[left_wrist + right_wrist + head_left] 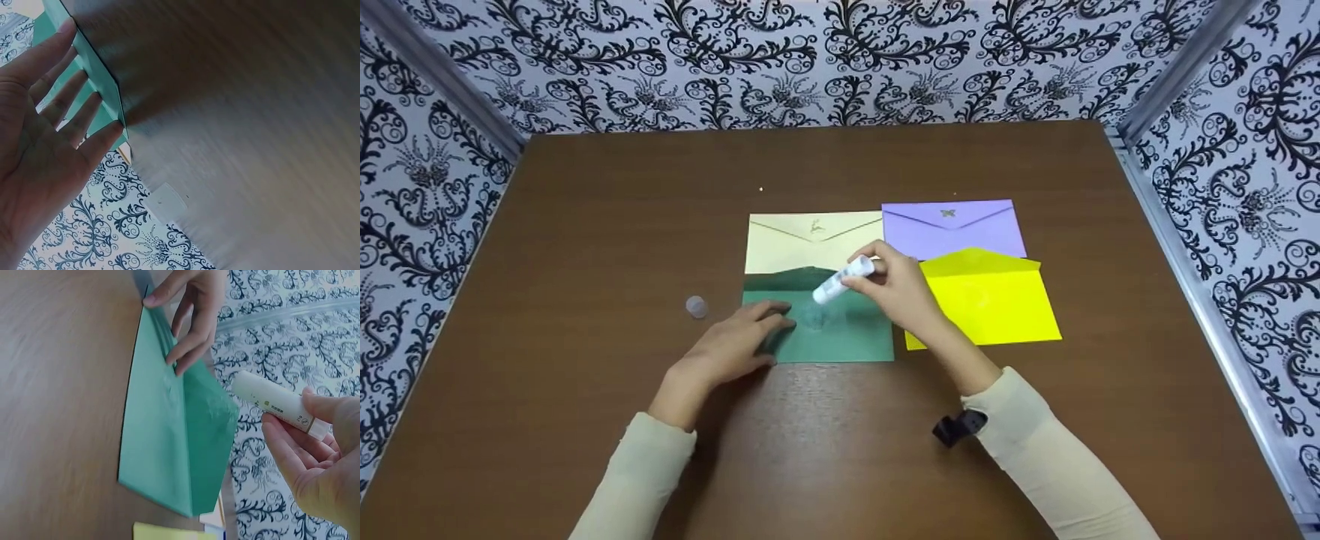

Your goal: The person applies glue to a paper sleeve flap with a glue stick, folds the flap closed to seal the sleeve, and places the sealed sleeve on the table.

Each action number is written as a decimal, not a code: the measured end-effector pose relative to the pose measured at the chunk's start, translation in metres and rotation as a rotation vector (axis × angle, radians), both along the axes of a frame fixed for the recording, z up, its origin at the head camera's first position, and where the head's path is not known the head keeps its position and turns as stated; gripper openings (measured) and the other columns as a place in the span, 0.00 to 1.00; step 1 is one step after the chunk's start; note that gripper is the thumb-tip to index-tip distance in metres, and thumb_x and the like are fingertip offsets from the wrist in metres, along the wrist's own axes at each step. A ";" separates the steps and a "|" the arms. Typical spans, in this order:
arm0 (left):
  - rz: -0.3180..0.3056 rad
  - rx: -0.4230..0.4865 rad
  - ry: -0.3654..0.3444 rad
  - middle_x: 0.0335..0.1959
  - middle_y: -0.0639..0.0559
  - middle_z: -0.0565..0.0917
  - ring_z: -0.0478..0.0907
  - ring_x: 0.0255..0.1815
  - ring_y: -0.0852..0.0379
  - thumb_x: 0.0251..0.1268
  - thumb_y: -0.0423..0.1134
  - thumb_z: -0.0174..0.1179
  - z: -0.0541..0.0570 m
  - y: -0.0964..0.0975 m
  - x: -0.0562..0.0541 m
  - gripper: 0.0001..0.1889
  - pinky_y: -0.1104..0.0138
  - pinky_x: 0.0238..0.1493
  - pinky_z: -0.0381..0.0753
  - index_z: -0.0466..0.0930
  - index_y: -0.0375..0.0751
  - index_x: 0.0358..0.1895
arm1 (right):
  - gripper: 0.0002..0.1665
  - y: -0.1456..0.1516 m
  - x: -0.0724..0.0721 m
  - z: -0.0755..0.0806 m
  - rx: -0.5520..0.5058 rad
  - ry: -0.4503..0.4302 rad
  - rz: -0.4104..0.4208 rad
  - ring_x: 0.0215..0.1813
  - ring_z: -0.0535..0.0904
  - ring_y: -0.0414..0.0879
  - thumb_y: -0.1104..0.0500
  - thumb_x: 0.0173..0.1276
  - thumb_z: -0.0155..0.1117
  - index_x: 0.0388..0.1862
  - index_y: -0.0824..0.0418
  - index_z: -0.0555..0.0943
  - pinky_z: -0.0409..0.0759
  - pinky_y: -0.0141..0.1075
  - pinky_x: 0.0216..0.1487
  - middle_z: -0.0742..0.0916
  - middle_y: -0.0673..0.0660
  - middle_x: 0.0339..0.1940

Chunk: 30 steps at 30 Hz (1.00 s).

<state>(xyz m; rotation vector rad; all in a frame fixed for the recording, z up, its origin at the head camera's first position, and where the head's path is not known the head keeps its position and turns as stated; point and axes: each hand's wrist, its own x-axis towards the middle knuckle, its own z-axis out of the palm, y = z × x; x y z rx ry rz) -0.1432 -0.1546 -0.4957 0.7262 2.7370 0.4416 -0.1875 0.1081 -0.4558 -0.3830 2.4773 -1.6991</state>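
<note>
My right hand (896,289) pinches a white glue stick (842,280) between thumb and fingers, its tip tilted down over the green envelope (847,337). The right wrist view shows the glue stick (275,399) with printed marks on its barrel. The envelope's flap (208,433) stands unfolded, and shiny smears show on it and on the body. My left hand (739,341) rests with spread fingers on the left part of the green envelope. In the left wrist view its fingertips (115,125) touch the envelope's edge.
A cream envelope (780,247) and a purple envelope (952,232), both with folded flaps, lie behind. To the right lies a yellow envelope (990,307) with its flap up. A round translucent cap (697,307) sits left on the brown table (585,262).
</note>
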 end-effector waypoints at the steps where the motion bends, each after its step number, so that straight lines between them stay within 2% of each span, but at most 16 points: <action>1: -0.004 -0.009 0.013 0.74 0.51 0.67 0.66 0.75 0.46 0.62 0.39 0.69 0.000 0.000 0.001 0.28 0.51 0.65 0.78 0.75 0.49 0.67 | 0.17 0.003 0.000 -0.001 -0.002 -0.005 -0.008 0.38 0.82 0.45 0.62 0.64 0.72 0.48 0.66 0.79 0.80 0.23 0.36 0.89 0.64 0.46; 8: -0.030 -0.048 0.099 0.68 0.49 0.73 0.73 0.69 0.46 0.59 0.38 0.72 0.007 0.004 0.003 0.28 0.53 0.60 0.82 0.77 0.48 0.65 | 0.18 0.023 0.005 0.000 -0.036 -0.013 -0.042 0.38 0.83 0.47 0.63 0.64 0.72 0.49 0.68 0.79 0.81 0.24 0.35 0.88 0.67 0.47; 14: -0.018 -0.074 0.235 0.67 0.47 0.75 0.76 0.66 0.44 0.58 0.42 0.73 0.019 0.012 -0.001 0.32 0.53 0.64 0.80 0.75 0.47 0.67 | 0.17 0.036 0.006 -0.003 -0.043 -0.013 -0.055 0.38 0.83 0.51 0.62 0.65 0.71 0.50 0.67 0.79 0.82 0.26 0.35 0.89 0.66 0.47; 18: 0.026 -0.084 0.277 0.72 0.48 0.69 0.70 0.71 0.45 0.56 0.46 0.74 0.023 0.021 -0.006 0.39 0.54 0.67 0.77 0.68 0.48 0.72 | 0.17 0.040 0.008 -0.004 -0.054 -0.017 -0.057 0.38 0.82 0.58 0.62 0.65 0.71 0.50 0.67 0.79 0.78 0.24 0.32 0.89 0.66 0.45; 25: 0.077 -0.059 0.288 0.80 0.45 0.56 0.57 0.80 0.45 0.53 0.48 0.76 0.016 0.040 -0.012 0.53 0.51 0.69 0.74 0.52 0.43 0.79 | 0.17 0.046 0.012 -0.003 -0.058 -0.012 -0.063 0.38 0.83 0.54 0.62 0.65 0.71 0.51 0.67 0.78 0.80 0.24 0.36 0.89 0.65 0.46; 28: 0.079 -0.066 0.286 0.81 0.44 0.53 0.53 0.81 0.44 0.52 0.50 0.76 0.012 0.047 -0.014 0.57 0.52 0.74 0.69 0.48 0.41 0.80 | 0.17 0.047 0.013 -0.003 -0.084 -0.018 -0.062 0.41 0.84 0.60 0.63 0.65 0.70 0.50 0.67 0.78 0.83 0.25 0.40 0.89 0.66 0.46; 30: 0.077 -0.080 0.280 0.82 0.43 0.51 0.51 0.82 0.44 0.52 0.51 0.76 0.011 0.050 -0.015 0.58 0.53 0.79 0.62 0.46 0.40 0.80 | 0.17 0.047 0.014 -0.003 -0.105 -0.025 -0.058 0.43 0.84 0.62 0.63 0.65 0.70 0.50 0.67 0.78 0.85 0.27 0.42 0.89 0.66 0.45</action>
